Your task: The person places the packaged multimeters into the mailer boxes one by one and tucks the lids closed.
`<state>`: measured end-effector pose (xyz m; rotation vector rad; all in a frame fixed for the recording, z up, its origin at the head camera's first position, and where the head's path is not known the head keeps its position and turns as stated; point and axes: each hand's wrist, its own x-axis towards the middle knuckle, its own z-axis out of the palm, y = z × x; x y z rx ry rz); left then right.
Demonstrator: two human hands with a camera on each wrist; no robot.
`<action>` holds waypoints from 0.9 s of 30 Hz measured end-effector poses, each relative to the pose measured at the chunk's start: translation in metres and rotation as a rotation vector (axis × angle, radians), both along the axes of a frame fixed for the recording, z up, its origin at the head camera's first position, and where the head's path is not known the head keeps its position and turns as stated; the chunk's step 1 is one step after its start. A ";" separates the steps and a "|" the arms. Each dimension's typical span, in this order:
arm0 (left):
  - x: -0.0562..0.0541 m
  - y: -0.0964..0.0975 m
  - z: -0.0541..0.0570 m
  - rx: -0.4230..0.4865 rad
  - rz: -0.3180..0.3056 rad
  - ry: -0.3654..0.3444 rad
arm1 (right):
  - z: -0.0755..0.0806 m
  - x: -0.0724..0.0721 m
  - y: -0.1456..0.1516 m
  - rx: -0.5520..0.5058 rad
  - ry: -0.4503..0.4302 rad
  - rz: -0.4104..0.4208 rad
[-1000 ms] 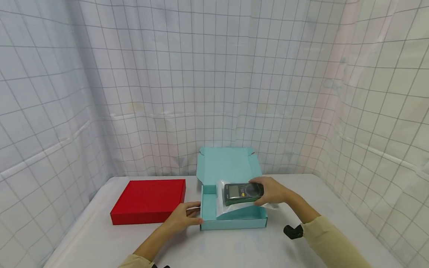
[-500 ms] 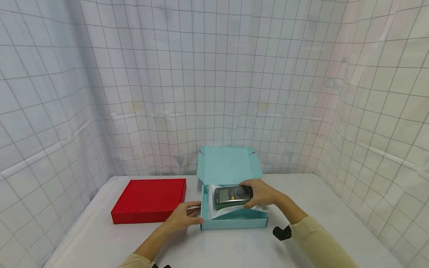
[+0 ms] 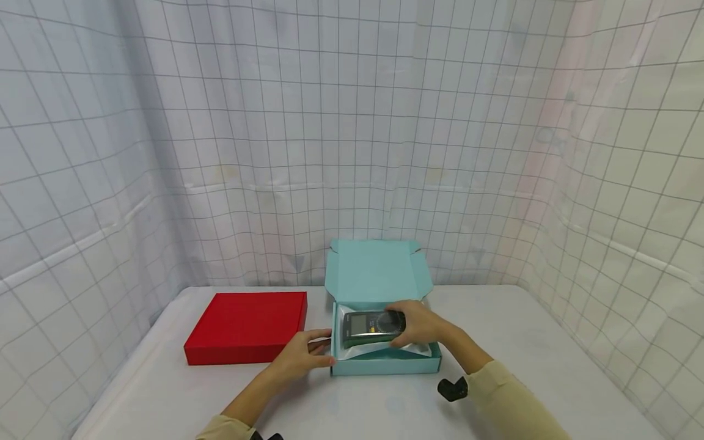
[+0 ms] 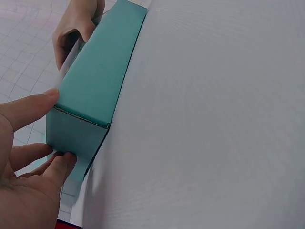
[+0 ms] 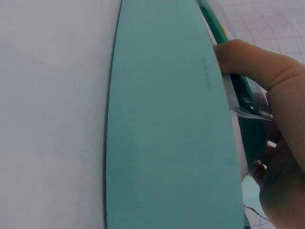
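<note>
Holding the meter (image 3: 364, 328) by its dial end, the right hand (image 3: 416, 324) sits right of centre in the lower half of my head view, fingers on the far edge and thumb on the near one. I see the meter within the opening of the blue box (image 3: 386, 367), over a clear plastic bag (image 3: 347, 354); whether it rests on the bottom I cannot tell. The box's lid (image 3: 377, 272) stands raised behind. Left of the box, the left hand (image 3: 297, 359) has thumb and fingers spread wide, their tips touching its left end. A closed red box (image 3: 250, 324) lies farther left in my frame on the white table (image 3: 363, 412).
</note>
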<state>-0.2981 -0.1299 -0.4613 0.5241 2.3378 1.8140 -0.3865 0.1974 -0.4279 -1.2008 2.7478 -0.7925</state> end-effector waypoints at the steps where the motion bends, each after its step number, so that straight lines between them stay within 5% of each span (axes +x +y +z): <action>1: 0.000 0.000 0.000 -0.004 0.005 0.000 | -0.001 0.000 -0.001 -0.003 -0.003 0.000; 15: 0.000 -0.001 -0.002 0.007 0.006 -0.013 | -0.014 0.000 -0.003 0.003 -0.034 -0.024; 27: 0.001 0.001 0.000 0.004 0.003 -0.004 | -0.017 0.002 -0.003 0.131 0.030 -0.008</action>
